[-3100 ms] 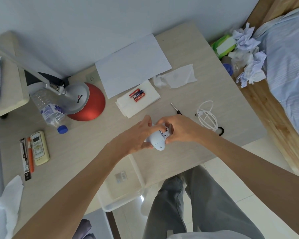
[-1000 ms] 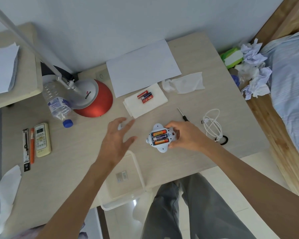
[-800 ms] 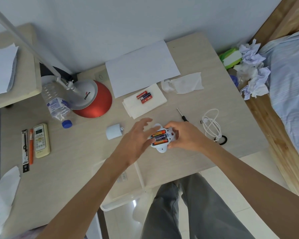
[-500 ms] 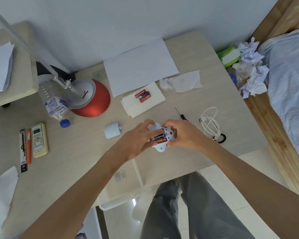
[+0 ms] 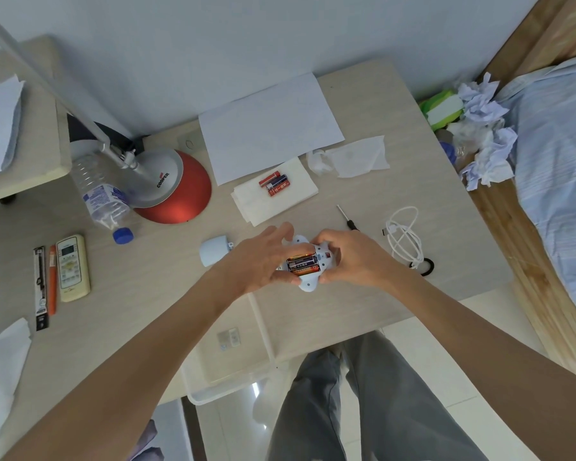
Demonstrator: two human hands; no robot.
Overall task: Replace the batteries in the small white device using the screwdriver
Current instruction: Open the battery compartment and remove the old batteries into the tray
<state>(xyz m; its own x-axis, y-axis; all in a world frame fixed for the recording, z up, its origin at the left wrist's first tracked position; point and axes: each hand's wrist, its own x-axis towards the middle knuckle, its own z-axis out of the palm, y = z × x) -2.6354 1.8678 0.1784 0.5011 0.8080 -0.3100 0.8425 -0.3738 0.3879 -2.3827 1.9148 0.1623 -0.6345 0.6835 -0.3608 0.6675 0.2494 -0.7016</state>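
Right hand (image 5: 353, 257): grips device (image 5: 308, 284).
Left hand (image 5: 256, 257): thumb at batteries (image 5: 301, 263), fingers loose.
Tip: lever one end up gently.

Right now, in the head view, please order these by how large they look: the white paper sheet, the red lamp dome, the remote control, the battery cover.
1. white paper sheet
2. red lamp dome
3. remote control
4. battery cover
All lie on one desk; none look alike.
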